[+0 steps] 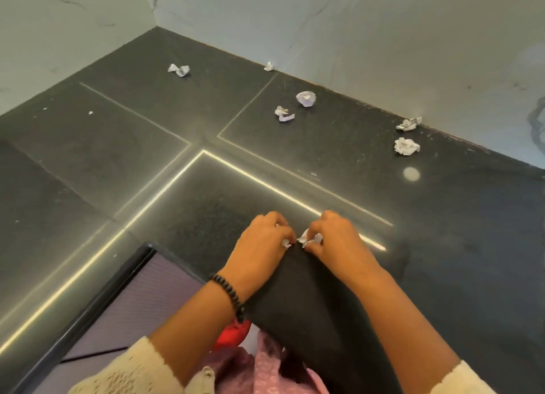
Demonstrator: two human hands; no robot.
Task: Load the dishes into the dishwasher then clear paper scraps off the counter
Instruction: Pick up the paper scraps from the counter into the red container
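Black stone counter point(324, 163), corner of two pale walls. Near edge: left hand point(262, 243) pinched on a small paper scrap point(286, 242); right hand point(333, 240) pinched on a second scrap point(309, 239), fingertips almost touching. Far side: crumpled scraps point(306, 99) scattered, some right against the wall. Likely to slip from such light pinches while reaching for more; the far-left pair point(179, 69) easy to miss. No dishwasher or dishes in view. Bin unseen. Counter's right end cut off.

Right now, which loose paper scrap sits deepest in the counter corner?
The twisted scrap at far left; the rest lie rightward along the right wall.
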